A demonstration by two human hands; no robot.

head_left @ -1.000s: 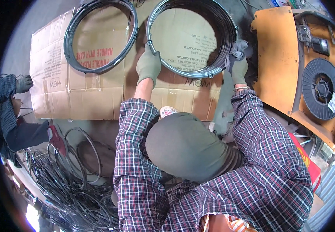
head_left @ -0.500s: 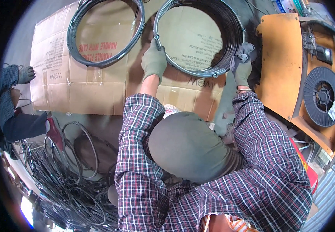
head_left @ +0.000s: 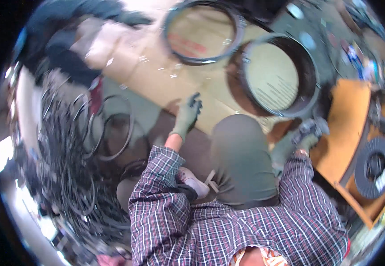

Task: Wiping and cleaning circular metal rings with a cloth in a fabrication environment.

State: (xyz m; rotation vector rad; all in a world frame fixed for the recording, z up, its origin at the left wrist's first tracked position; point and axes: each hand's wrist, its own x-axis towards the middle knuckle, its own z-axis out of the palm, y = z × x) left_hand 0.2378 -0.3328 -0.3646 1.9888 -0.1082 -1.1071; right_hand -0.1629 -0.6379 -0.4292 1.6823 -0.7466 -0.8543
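Observation:
My left hand (head_left: 187,116), in a grey-green glove, hangs with fingers apart over the near edge of the flattened cardboard (head_left: 150,77). Nothing is in it. A grey cloth (head_left: 314,126) is bunched in the closed fingers of my gloved right hand (head_left: 308,141), just beside the orange machine. Beyond that hand a deep stack of dark rings (head_left: 305,62) rests on the cardboard, apart from both hands. A shallower set of dark rings (head_left: 241,33) lies to its left. Motion smears the picture somewhat.
A large tangle of black hoops (head_left: 70,173) fills the left side. The orange machine panel (head_left: 343,126) with a black spool (head_left: 374,168) stands at the right. Another person (head_left: 68,55) bends over the cardboard's far left end, one arm reaching across it.
Both my hands have come off the deep ring stack and drawn back, the right still with the cloth. The view has swung left, and the other person has moved over the cardboard.

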